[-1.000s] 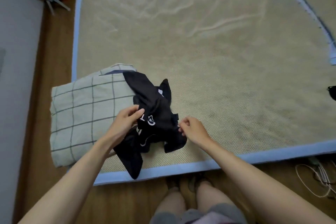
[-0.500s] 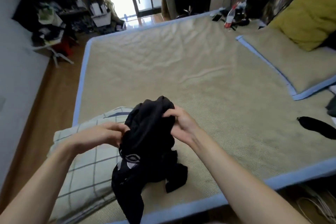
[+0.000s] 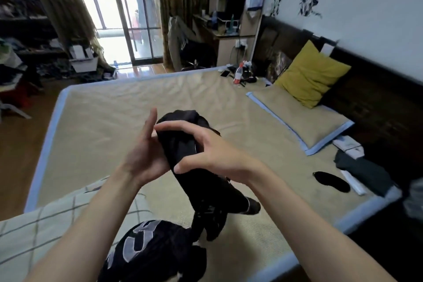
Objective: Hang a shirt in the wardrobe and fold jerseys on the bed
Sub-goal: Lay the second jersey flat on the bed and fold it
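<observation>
The folding step is only beginning. The black jersey hangs bunched above the bed's near edge, its tail trailing onto the mat. The right hand curls round it, gripping; the left hand lies flat against it, fingers straight. Next it likely needs shaking open and laying flat. Half a second ago the bundle was lower, with both hands clutching it.

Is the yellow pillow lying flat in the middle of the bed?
No, the yellow pillow leans against the dark headboard at the far right end of the bed.
</observation>
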